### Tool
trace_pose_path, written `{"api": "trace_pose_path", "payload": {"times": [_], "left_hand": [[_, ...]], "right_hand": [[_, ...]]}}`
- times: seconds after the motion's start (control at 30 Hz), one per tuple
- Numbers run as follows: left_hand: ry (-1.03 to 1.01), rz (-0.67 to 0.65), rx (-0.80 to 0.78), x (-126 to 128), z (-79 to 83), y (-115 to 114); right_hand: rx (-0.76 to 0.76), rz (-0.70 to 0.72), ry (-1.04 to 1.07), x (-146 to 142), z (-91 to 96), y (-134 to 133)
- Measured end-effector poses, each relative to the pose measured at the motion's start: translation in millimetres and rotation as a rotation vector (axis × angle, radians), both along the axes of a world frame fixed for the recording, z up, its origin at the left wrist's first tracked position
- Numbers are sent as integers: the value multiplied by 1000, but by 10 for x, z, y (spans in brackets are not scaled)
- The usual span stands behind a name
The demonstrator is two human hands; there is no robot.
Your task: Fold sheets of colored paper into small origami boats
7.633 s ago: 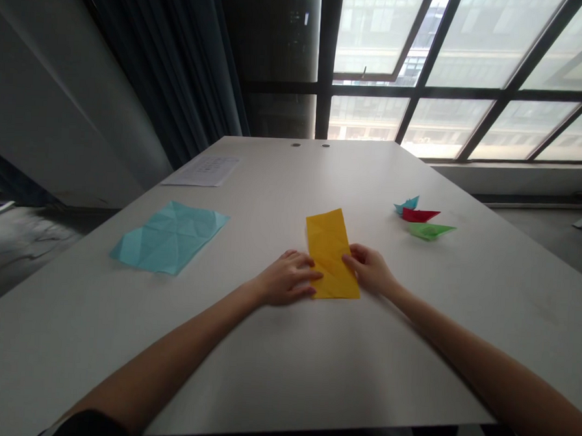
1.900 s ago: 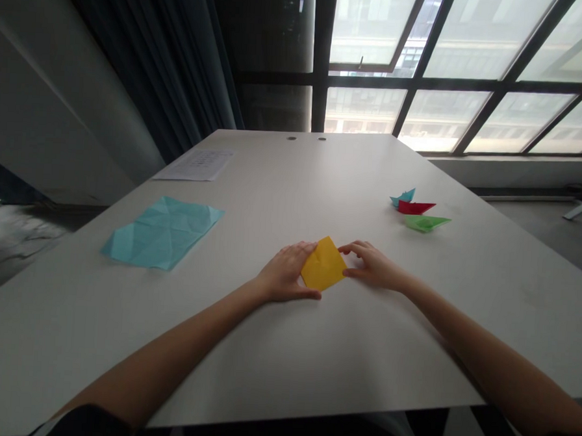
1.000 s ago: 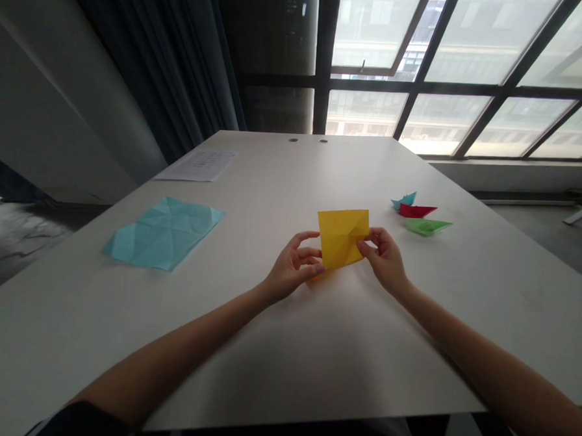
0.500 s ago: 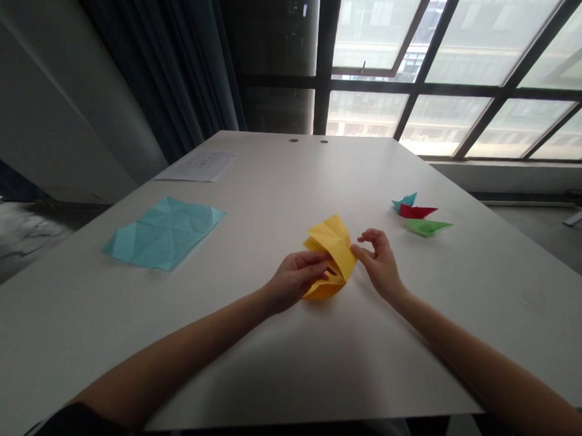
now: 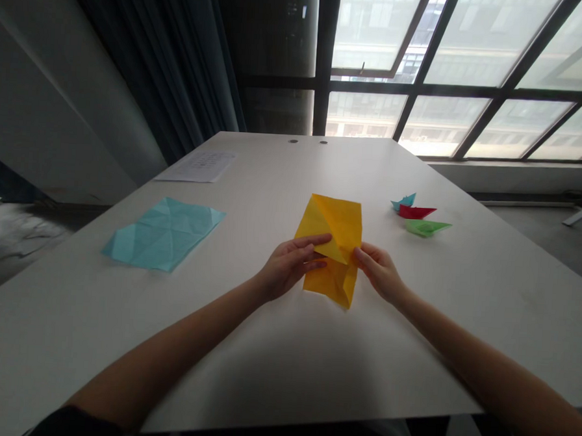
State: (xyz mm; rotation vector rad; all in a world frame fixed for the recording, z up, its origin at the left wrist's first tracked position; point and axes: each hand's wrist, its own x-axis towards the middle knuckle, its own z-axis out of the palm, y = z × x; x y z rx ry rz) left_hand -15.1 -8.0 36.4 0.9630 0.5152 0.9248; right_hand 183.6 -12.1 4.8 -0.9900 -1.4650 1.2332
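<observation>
Out at 9 o'clock from the yellow paper [image 5: 345,222], a creased light-blue sheet [image 5: 166,231] lies on the white table [image 5: 322,369], with a printed page [image 5: 199,166] beyond it at 10. Close in at 8 o'clock, the left hand [image 5: 288,267] grips the paper's flap, 1 finger across its top and others in the gap beneath. The yellow paper sits at the centre, before the person, its long axis running roughly from 12 to 6; the triangular flap's tip points to about 4, and a bottom corner to between 5 and 6. Whether its lower edge touches the table, I cannot tell. The step in hand looks like refolding along creases; the next move probably calls for steadying the right edge while laying the flap flat. At 4 o'clock the right hand [image 5: 379,269] pinches that edge, thumb in front. Farther off at 2 lie 3 small folded shapes: blue [image 5: 405,202], red [image 5: 417,213] and green [image 5: 427,228].
</observation>
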Motion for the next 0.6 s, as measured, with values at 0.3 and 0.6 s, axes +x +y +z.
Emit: {"api": "trace_pose_path", "payload": {"times": [0.3,0.6], "left_hand": [[454,100,129,-402,-89,514],[828,191,449,-535,-322,687]], "right_hand": [[-127,-270,-124,428,-32,313],[-45,-124,-437,539,-176,406]]}}
